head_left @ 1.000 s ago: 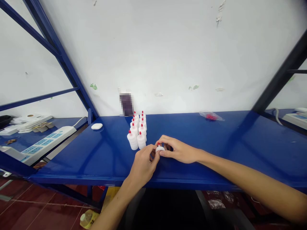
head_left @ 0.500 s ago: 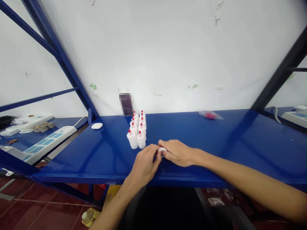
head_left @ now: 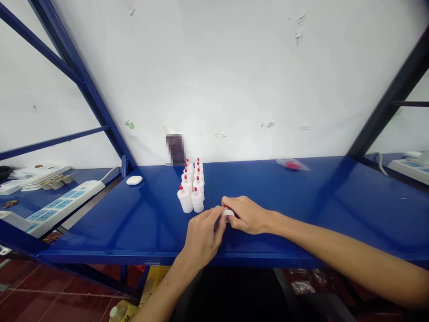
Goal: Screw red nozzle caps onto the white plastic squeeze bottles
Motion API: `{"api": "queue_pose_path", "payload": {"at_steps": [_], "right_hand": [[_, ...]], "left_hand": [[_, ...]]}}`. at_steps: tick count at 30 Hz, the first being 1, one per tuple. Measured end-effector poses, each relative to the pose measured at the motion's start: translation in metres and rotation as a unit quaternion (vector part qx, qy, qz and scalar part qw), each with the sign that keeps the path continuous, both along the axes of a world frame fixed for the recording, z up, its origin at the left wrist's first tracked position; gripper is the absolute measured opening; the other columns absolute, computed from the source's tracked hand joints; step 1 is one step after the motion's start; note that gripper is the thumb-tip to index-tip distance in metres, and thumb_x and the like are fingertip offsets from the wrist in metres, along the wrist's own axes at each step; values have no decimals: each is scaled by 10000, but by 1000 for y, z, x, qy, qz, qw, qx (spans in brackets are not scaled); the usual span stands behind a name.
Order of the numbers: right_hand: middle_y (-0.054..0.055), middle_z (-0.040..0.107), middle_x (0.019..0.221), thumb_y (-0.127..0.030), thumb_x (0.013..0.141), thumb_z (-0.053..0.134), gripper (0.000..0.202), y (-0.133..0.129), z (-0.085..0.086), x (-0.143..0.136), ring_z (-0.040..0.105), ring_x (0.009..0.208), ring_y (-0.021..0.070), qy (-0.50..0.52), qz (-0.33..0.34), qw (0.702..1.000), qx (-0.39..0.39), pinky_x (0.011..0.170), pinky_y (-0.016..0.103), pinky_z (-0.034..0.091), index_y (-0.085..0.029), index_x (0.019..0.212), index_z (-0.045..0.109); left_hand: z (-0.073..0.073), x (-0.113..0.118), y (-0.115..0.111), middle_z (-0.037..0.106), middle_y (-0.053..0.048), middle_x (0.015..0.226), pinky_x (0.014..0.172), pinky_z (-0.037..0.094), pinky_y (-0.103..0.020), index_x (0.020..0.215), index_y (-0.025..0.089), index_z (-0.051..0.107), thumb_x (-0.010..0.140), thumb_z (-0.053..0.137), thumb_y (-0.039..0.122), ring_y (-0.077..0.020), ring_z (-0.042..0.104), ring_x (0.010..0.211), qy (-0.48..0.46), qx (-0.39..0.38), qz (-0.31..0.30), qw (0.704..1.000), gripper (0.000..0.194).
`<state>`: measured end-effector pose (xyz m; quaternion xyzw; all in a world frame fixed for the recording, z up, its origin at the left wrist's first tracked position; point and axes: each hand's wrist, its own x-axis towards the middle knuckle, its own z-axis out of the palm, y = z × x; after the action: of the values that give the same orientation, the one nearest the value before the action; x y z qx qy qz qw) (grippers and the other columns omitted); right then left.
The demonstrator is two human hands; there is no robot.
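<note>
Between both hands, near the front of the blue table [head_left: 161, 237], is a small white squeeze bottle [head_left: 228, 213] with a red tip. My left hand [head_left: 203, 232] closes on its left side with thumb and fingers. From the right, my right hand [head_left: 248, 214] grips the bottle near its top, and the fingers cover most of it and much of the red tip. Just left of the hands, white bottles with red caps [head_left: 197, 201] stand upright in two rows running back toward the wall.
A clear plastic bag with red pieces [head_left: 292, 165] lies at the back right. At the left are a white case [head_left: 134, 180] and a power strip [head_left: 63, 205]. A blurred dark rectangle [head_left: 176, 149] is at the wall. Blue rack posts [head_left: 100, 107] border the table.
The view has tilted slightly, so the table sits a little lower in the picture. Both hands stay on the bottle, with only small finger shifts around it.
</note>
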<state>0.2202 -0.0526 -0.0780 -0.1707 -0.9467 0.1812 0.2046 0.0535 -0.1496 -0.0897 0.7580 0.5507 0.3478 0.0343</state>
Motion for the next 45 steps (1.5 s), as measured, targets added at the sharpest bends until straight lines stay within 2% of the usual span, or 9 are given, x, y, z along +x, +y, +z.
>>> {"api": "queue_pose_path", "payload": {"at_steps": [11, 18, 23, 28, 31, 34, 39, 42, 45], "right_hand": [[-27, 503, 678, -449, 996, 373, 300, -18, 35, -2, 441, 594, 120, 125, 33, 963, -236, 586, 253, 354, -204, 887, 507], [-2, 595, 707, -376, 1028, 278, 359, -28, 52, -21, 539, 639, 139, 131, 92, 968, -191, 650, 277, 408, -214, 771, 470], [12, 532, 738, -303, 1019, 298, 286, -29, 41, -23, 475, 634, 142, 172, 39, 984, -9, 632, 278, 388, -226, 771, 416], [20, 482, 743, -238, 1015, 290, 202, -18, 39, -22, 415, 661, 154, 225, 91, 955, 169, 623, 286, 387, -208, 879, 436], [43, 505, 768, -207, 1007, 292, 181, -13, 40, -20, 422, 703, 170, 208, 126, 940, 241, 649, 307, 405, -188, 940, 459], [41, 549, 801, -213, 1004, 343, 163, -12, 41, -20, 460, 713, 150, 200, 115, 959, 163, 656, 283, 415, -182, 954, 495], [0, 588, 760, -328, 964, 489, 200, -1, 65, -26, 477, 626, 102, 172, -6, 985, -29, 608, 246, 383, -167, 949, 608], [-24, 551, 640, -354, 914, 564, 224, 14, 86, -35, 440, 573, 96, 97, -55, 993, -26, 588, 251, 330, -161, 899, 676], [-11, 575, 642, -345, 912, 549, 227, 22, 99, -47, 440, 563, 98, 22, -81, 996, 34, 581, 261, 284, -164, 876, 682]], "left_hand": [[-2, -6, -4, 601, 27, 687, 576, 409, -206, 1006, 198, 565, 993, 389, 274, -87, 521, 560, -215, 13, -31, 976, 192], [-3, -6, -5, 565, 16, 700, 575, 403, -227, 937, 185, 503, 1000, 375, 366, -91, 497, 582, -342, -13, -100, 934, 231], [13, 9, -11, 449, 52, 583, 448, 329, -211, 834, 189, 446, 950, 446, 449, -80, 426, 455, -594, -189, -185, 760, 284], [33, 17, -22, 376, 75, 517, 454, 286, -185, 817, 167, 470, 910, 508, 299, -45, 326, 412, -724, -283, -223, 588, 167], [36, 15, -25, 360, 77, 493, 447, 270, -183, 817, 160, 485, 899, 480, 239, -44, 299, 397, -748, -315, -245, 530, 114], [34, 12, -22, 374, 70, 467, 440, 257, -204, 819, 168, 496, 915, 442, 272, -61, 287, 379, -720, -302, -221, 584, 152], [26, -12, -4, 324, 76, 437, 448, 207, -218, 878, 171, 561, 947, 423, 391, -78, 232, 414, -604, -63, -33, 794, 269], [22, -42, 7, 279, 79, 481, 462, 209, -221, 829, 179, 559, 921, 464, 328, -82, 230, 451, -537, 140, 95, 827, 199], [19, -70, 14, 381, 51, 580, 494, 273, -222, 829, 179, 570, 890, 480, 296, -95, 338, 519, -435, 173, 156, 870, 160]]}}
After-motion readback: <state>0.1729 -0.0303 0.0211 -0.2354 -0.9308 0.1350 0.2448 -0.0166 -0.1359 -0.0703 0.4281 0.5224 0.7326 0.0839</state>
